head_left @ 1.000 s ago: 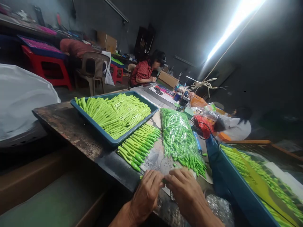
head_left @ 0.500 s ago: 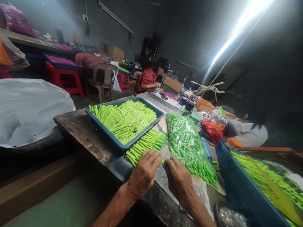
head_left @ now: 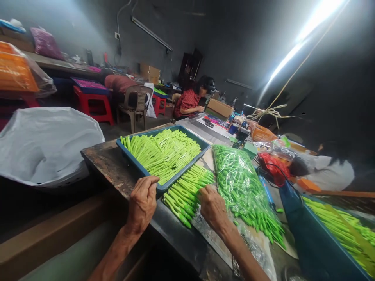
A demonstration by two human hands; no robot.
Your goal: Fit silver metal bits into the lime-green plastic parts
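Note:
My left hand (head_left: pixel 142 201) is at the near corner of a blue tray (head_left: pixel 159 186), fingers bent and pressed together; anything in them is hidden. Light green thin stems (head_left: pixel 166 150) fill that tray. Beside it on the table lies a row of green stems with darker pointed tips (head_left: pixel 186 191), laid side by side. My right hand (head_left: pixel 212 205) is at the right edge of this row, its fingers curled closed, with their contents out of sight. Just right of it is a clear plastic bag (head_left: pixel 234 171) of darker green bud-shaped pieces, some spilling from its near end.
A second blue tray (head_left: pixel 307 230) with green stems stands at the right. A white-covered round container (head_left: pixel 49 144) is left of the table (head_left: pixel 99 158). Beyond sit a person in a red shirt (head_left: pixel 189 99), a cardboard box (head_left: pixel 219 108) and a coil of cable (head_left: pixel 269 113).
My left hand has moved left, from the row of stems to the tray corner. My right hand has shifted slightly up against the row. The view has turned a little left.

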